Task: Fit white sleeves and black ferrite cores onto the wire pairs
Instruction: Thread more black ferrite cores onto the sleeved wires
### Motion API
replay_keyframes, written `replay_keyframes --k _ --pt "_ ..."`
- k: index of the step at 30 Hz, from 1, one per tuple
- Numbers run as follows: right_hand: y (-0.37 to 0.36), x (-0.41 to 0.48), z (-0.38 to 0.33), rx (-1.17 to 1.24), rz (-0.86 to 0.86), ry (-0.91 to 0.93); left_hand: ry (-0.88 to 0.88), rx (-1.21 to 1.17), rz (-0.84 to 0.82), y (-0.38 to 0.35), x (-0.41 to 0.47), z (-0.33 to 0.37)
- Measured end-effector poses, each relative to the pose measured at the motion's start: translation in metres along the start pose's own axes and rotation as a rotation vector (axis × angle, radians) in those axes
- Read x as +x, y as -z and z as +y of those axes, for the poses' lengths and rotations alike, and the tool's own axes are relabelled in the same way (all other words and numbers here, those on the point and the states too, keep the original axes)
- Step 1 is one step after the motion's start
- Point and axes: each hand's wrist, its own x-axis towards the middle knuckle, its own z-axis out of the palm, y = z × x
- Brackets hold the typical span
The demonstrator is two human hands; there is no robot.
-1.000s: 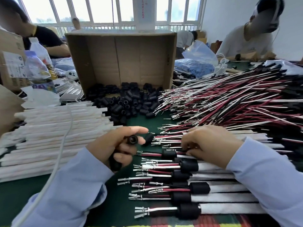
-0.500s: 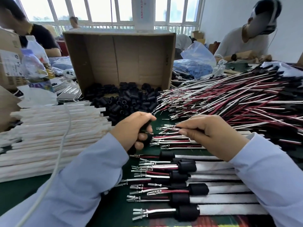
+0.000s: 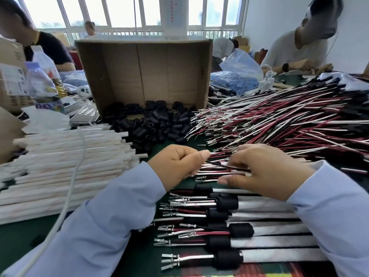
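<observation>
1. From the head camera, an open cardboard box (image 3: 143, 72) lay on its side at the back of the green table (image 3: 18, 240), its mouth facing the person.
2. A heap of black ferrite cores (image 3: 155, 126) spilled out of the box's mouth onto the table.
3. A stack of white sleeves (image 3: 65, 160) lay in front of the box and to its left, with a white cable (image 3: 65, 198) draped across it.
4. A large pile of loose wires (image 3: 279, 120) in red, white and black spread to the right of the box, metal terminals pointing towards the cores.
5. In front of the box, nearer the person than the cores, both hands met over a few held wires (image 3: 221, 166).
6. The left hand (image 3: 177, 164) was curled, thumb pressed against forefinger, pinching the terminal ends of those wires. Whether it held anything in the palm could not be told.
7. The right hand (image 3: 265, 170) had its fingers bent around the same wires, gripping them farther along.
8. Nearest the person, farthest from the box, a row of finished assemblies (image 3: 229, 228) lay side by side, each with a core and a sleeve.
9. Left of the box stood a plastic bottle (image 3: 44, 80). A blue bag (image 3: 235, 80) lay to its right.
</observation>
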Motion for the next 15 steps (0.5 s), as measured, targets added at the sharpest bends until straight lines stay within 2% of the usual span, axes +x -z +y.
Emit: replay_keyframes --k 2,4,7,12,15 --pt "-0.008 -0.001 -0.016 0.116 0.209 0.079 -0.011 0.035 -0.027 -0.004 -0.001 -0.002" --pt "-0.014 0.002 -0.026 0.285 0.305 0.218 0.017 -0.024 -0.033 -0.003 -0.002 -0.002" --pt "-0.017 0.007 -0.020 0.448 0.327 0.238 0.091 -0.240 -0.014 0.010 -0.006 -0.001" --pt "-0.021 0.007 -0.009 0.625 0.263 0.174 -0.105 -0.083 -0.101 0.018 -0.016 -0.014" --pt "-0.021 0.007 -0.011 0.676 0.293 0.189 -0.156 -0.064 -0.092 0.015 -0.016 -0.010"
